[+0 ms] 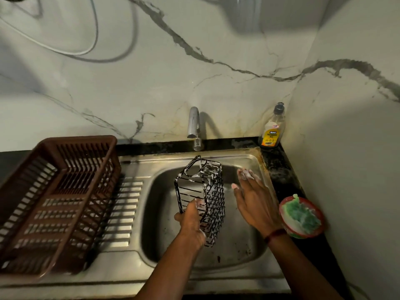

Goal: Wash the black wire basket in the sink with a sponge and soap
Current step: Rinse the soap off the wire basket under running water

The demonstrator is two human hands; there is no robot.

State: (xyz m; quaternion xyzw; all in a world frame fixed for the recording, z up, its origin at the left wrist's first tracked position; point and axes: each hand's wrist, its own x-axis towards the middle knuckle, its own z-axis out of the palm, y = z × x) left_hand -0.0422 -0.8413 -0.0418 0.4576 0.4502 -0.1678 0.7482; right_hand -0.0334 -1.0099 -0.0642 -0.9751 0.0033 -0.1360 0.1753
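Soaping looks done, rinse left: left hand (190, 221) grips sudsy black wire basket (207, 191) upright over sink (238, 276), right hand (253, 195) spread & empty, sponge (305, 215) right of sink.

A dark counter (279, 167) held a steel sink (238, 276). A brown rack (54, 191) sat on the sink's drainboard (121, 213), tilted. A soap bottle (271, 131) stood upright in the back right corner. Right of the basin, a red bowl (281, 210) held a green sponge (303, 215). A tap (193, 124) rose behind the basin.
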